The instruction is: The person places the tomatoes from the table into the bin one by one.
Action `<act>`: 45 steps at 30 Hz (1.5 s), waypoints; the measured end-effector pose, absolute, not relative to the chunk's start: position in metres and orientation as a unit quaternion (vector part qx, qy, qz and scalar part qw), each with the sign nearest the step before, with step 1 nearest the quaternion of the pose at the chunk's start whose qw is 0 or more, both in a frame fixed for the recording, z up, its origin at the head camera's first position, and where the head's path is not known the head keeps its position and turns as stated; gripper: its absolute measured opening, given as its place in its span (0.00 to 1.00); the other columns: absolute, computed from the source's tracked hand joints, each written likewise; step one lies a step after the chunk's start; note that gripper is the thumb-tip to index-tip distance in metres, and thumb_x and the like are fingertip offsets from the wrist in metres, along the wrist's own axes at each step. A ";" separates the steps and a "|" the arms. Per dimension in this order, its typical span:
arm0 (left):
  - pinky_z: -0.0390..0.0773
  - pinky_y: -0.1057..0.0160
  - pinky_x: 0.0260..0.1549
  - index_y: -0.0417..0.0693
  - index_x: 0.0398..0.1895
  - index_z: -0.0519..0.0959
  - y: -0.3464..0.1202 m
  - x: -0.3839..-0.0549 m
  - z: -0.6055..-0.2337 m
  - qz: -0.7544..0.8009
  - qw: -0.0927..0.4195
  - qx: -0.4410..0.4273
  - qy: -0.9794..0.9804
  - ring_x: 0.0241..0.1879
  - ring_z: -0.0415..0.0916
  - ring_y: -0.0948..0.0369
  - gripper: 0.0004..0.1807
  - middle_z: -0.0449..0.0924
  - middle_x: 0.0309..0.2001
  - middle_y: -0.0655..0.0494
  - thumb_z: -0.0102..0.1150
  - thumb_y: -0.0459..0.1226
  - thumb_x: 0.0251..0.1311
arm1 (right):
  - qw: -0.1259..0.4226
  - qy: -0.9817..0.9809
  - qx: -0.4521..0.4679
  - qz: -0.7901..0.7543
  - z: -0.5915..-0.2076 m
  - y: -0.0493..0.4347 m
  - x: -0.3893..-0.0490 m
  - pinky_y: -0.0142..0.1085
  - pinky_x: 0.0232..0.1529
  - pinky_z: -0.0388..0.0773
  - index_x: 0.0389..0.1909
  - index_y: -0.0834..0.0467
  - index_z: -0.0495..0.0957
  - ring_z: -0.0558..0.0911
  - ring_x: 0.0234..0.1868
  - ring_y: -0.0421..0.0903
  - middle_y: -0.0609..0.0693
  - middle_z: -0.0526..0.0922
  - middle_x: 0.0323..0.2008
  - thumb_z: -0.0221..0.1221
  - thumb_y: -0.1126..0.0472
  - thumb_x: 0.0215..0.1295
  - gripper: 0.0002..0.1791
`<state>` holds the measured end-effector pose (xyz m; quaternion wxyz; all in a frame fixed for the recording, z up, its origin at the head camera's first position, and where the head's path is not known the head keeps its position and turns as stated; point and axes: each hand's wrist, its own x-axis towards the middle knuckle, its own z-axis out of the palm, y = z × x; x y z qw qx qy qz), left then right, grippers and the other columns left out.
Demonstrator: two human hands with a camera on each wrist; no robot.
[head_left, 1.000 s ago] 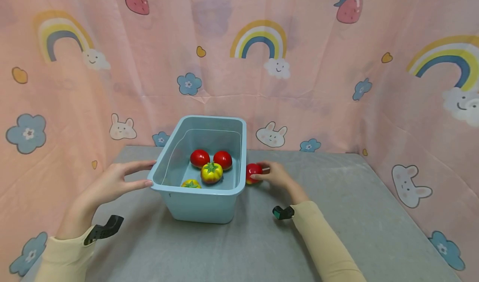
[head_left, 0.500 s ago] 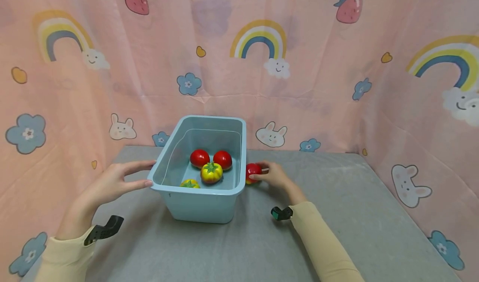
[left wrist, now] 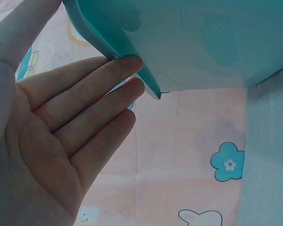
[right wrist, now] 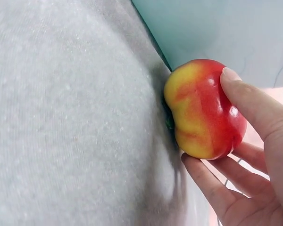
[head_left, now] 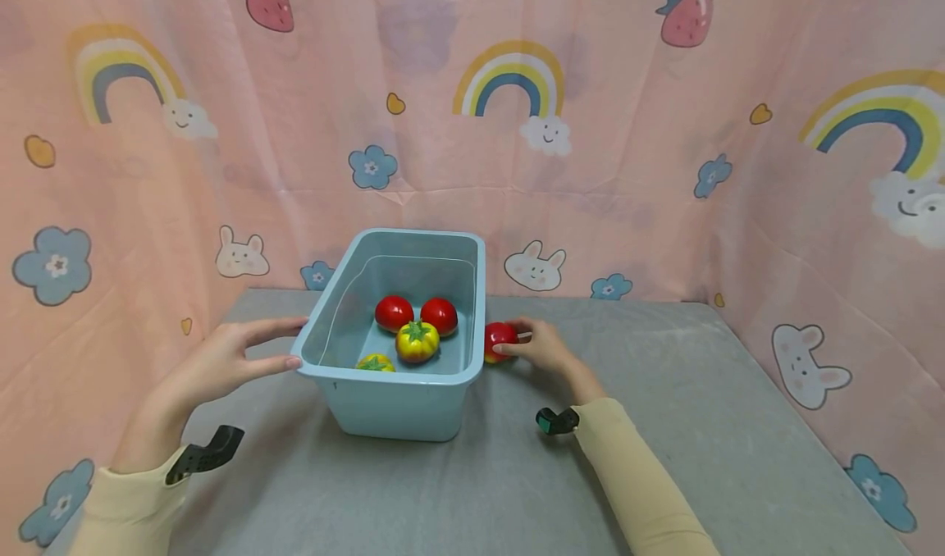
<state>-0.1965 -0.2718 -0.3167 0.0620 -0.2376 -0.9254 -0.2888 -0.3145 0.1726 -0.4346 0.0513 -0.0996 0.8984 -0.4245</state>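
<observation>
A light blue plastic bin (head_left: 391, 408) stands on the grey cloth. My left hand (head_left: 210, 363) is at its left rim, fingers straight, fingertips right at the edge; the left wrist view shows this hand (left wrist: 61, 136) palm-side with the rim against the fingers. To the right of the bin, my right hand (head_left: 548, 349) holds a shiny red and yellow tomato (right wrist: 205, 108) between thumb and fingers. That tomato sits stem side down, close over the cloth, beside the bin's wall.
Inside the bin lie two red tomatoes, one left (head_left: 394, 313) and one right (head_left: 440, 316), and two yellow ones with green calyxes, one in the middle (head_left: 417, 342) and one partly hidden by the front rim (head_left: 376, 362). A pink printed curtain (head_left: 613, 211) hangs behind and at both sides.
Both hands and the bin hold nearly the same place. The yellow tomato at the bin's front has shifted very slightly left since the first frame.
</observation>
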 end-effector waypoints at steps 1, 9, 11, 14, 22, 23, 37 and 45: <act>0.73 0.49 0.51 0.53 0.63 0.73 -0.272 -0.197 -0.317 -0.288 0.062 -0.238 -0.926 0.59 0.72 0.52 0.30 0.78 0.57 0.55 0.65 0.48 0.56 | 0.050 0.898 -0.099 -0.425 -0.434 0.173 -0.314 0.42 0.49 0.79 0.62 0.56 0.70 0.76 0.55 0.54 0.55 0.76 0.57 0.67 0.47 0.55 0.35; 0.73 0.46 0.51 0.52 0.62 0.73 -0.270 -0.197 -0.316 -0.292 0.063 -0.245 -0.922 0.59 0.72 0.51 0.30 0.78 0.57 0.54 0.65 0.47 0.56 | 0.038 0.900 -0.090 -0.424 -0.434 0.181 -0.308 0.42 0.48 0.79 0.62 0.55 0.70 0.76 0.54 0.54 0.54 0.76 0.56 0.67 0.47 0.55 0.34; 0.73 0.47 0.51 0.52 0.62 0.73 -0.270 -0.197 -0.316 -0.290 0.065 -0.246 -0.923 0.58 0.73 0.52 0.30 0.78 0.57 0.54 0.65 0.47 0.56 | 0.036 0.900 -0.090 -0.425 -0.434 0.183 -0.305 0.42 0.47 0.79 0.62 0.55 0.70 0.76 0.54 0.54 0.55 0.76 0.56 0.67 0.48 0.54 0.35; 0.74 0.53 0.51 0.54 0.62 0.74 -0.271 -0.197 -0.316 -0.283 0.070 -0.245 -0.925 0.58 0.74 0.57 0.29 0.79 0.56 0.56 0.65 0.48 0.56 | 0.036 0.898 -0.089 -0.429 -0.432 0.185 -0.303 0.42 0.46 0.79 0.61 0.55 0.70 0.75 0.55 0.54 0.54 0.75 0.57 0.68 0.47 0.54 0.35; 0.74 0.61 0.49 0.55 0.62 0.74 -0.274 -0.197 -0.320 -0.269 0.075 -0.239 -0.930 0.56 0.72 0.73 0.29 0.79 0.56 0.59 0.65 0.49 0.56 | 0.027 0.894 -0.090 -0.438 -0.424 0.193 -0.297 0.42 0.47 0.79 0.62 0.54 0.69 0.75 0.56 0.54 0.53 0.75 0.57 0.68 0.46 0.53 0.36; 0.73 0.63 0.49 0.55 0.62 0.74 -0.274 -0.198 -0.319 -0.267 0.075 -0.237 -0.931 0.56 0.70 0.76 0.29 0.79 0.56 0.60 0.65 0.50 0.56 | 0.025 0.894 -0.089 -0.439 -0.422 0.193 -0.297 0.42 0.47 0.79 0.61 0.54 0.69 0.75 0.55 0.54 0.53 0.75 0.57 0.68 0.46 0.53 0.36; 0.73 0.60 0.49 0.57 0.62 0.73 -0.274 -0.197 -0.319 -0.271 0.066 -0.229 -0.932 0.55 0.67 0.81 0.29 0.78 0.57 0.60 0.64 0.50 0.57 | -0.011 0.902 -0.106 -0.418 -0.407 0.206 -0.289 0.46 0.47 0.80 0.60 0.58 0.70 0.78 0.54 0.58 0.58 0.76 0.57 0.68 0.47 0.54 0.35; 0.73 0.62 0.49 0.57 0.62 0.73 -0.274 -0.196 -0.317 -0.274 0.066 -0.230 -0.932 0.54 0.65 0.85 0.29 0.78 0.57 0.59 0.64 0.50 0.57 | -0.028 0.903 -0.115 -0.413 -0.394 0.213 -0.281 0.46 0.45 0.81 0.61 0.56 0.70 0.78 0.53 0.58 0.57 0.76 0.57 0.68 0.46 0.54 0.36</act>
